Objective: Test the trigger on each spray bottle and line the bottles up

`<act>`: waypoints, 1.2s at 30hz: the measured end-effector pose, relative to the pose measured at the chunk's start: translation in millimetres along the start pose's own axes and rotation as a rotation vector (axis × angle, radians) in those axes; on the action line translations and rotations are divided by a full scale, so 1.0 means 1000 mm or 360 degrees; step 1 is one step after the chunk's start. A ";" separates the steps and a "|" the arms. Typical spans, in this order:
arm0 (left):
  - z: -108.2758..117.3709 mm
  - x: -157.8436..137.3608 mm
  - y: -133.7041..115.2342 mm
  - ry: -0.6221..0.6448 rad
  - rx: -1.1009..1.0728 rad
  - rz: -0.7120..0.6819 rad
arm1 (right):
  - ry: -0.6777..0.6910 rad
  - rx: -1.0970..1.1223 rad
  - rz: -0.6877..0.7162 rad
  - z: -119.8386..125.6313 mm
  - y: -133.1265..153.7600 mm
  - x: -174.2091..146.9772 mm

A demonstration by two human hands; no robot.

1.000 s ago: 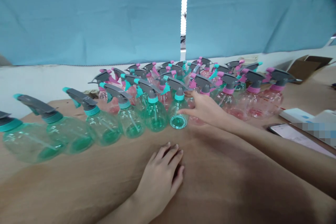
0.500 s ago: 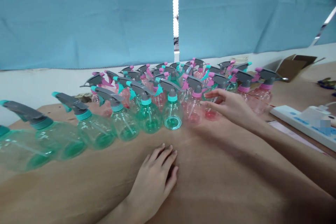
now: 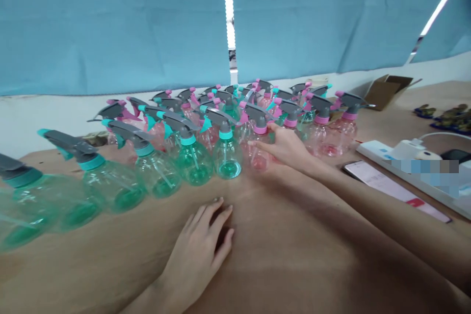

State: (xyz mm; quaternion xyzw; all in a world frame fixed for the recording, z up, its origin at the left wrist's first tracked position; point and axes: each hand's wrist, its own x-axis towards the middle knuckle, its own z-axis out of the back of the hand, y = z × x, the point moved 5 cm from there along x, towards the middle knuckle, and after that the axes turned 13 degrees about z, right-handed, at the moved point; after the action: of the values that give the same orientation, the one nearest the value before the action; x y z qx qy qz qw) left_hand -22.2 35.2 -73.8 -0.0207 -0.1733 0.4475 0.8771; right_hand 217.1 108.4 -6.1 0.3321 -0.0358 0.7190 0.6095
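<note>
My right hand (image 3: 289,146) is at a pink spray bottle (image 3: 259,162) in the front row, its thumb across the front of the body and its index finger beside the pink collar; the other fingers are partly hidden. The bottle stands upright on the table, with a grey and pink trigger head. Just left of it stands a green spray bottle (image 3: 227,154) with a turquoise collar. My left hand (image 3: 200,245) lies on the wooden table (image 3: 279,255), fingers stretched out and holding nothing, in front of the green bottles.
Several more green bottles (image 3: 127,189) line the front left, with mixed pink and green ones behind. At right lie a phone (image 3: 393,189), a white power strip (image 3: 375,149) with a plugged-in charger (image 3: 408,149), and an open cardboard box (image 3: 386,92). A blue curtain (image 3: 147,24) hangs behind.
My right hand has moved left onto the pink bottle and closed round it. The left hand still rests on the table. The view has shifted right, showing more of the phone.
</note>
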 end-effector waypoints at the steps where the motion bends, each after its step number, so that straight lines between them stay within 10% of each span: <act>1: 0.000 0.000 0.000 0.0011 -0.0031 0.0018 | 0.0008 -0.0005 0.0004 0.002 0.000 -0.003; 17: -0.021 0.031 -0.061 0.0153 -0.1087 0.0246 | 0.0123 0.0150 0.0342 0.065 0.049 -0.097; 28: -0.022 0.044 -0.087 0.0309 -0.1271 0.0078 | 0.0462 0.1317 0.0283 0.049 0.028 -0.080; 36: -0.023 0.060 -0.093 0.0452 -0.1273 -0.0052 | 0.0329 0.1360 0.0124 0.044 0.029 -0.074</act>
State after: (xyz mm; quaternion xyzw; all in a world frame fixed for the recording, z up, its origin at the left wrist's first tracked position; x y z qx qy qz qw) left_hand 89.5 30.1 -60.2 -0.4181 -0.2111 0.3239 0.8220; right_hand 212.8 17.8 0.4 0.4791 0.3133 0.7211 0.3904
